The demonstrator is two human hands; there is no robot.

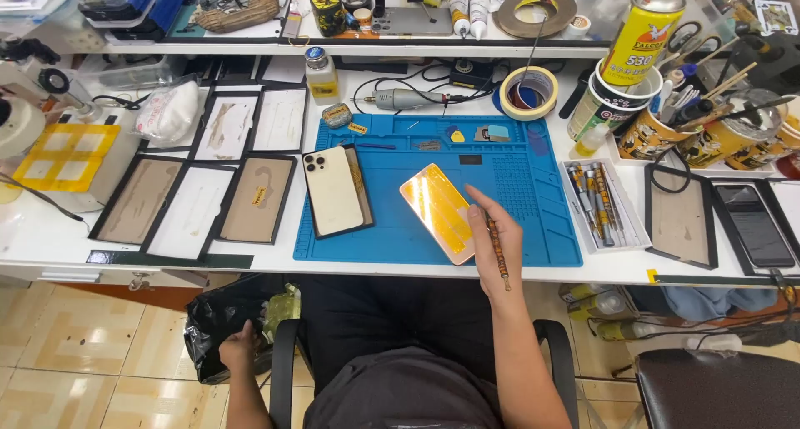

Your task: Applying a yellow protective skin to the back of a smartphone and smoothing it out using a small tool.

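Item: phone panel (438, 212), rectangular, glossy, orange-gold in reflection. Location: lying flat and tilted on the blue work mat (400, 229), near the mat's front edge, at the middle of the bench (50, 241).

Right hand (497, 244): fingertips rest on the panel's near right edge; grip closed round a thin patterned hand tool (498, 250), its shaft pointing down toward the person.

Left hand (237, 346): lowered below the bench edge, at the mouth of a black plastic bag (218, 316) on the floor side; whether its grip holds anything cannot be told.

Adjacent: a pale phone body (332, 190), camera side up, lies left on the mat, apart from the panel. Small picks and parts (467, 134) sit along the mat's far edge.

Progress, as judged: panel and body are already separate; the panel is under work with the tool; nothing is yet rejoined.
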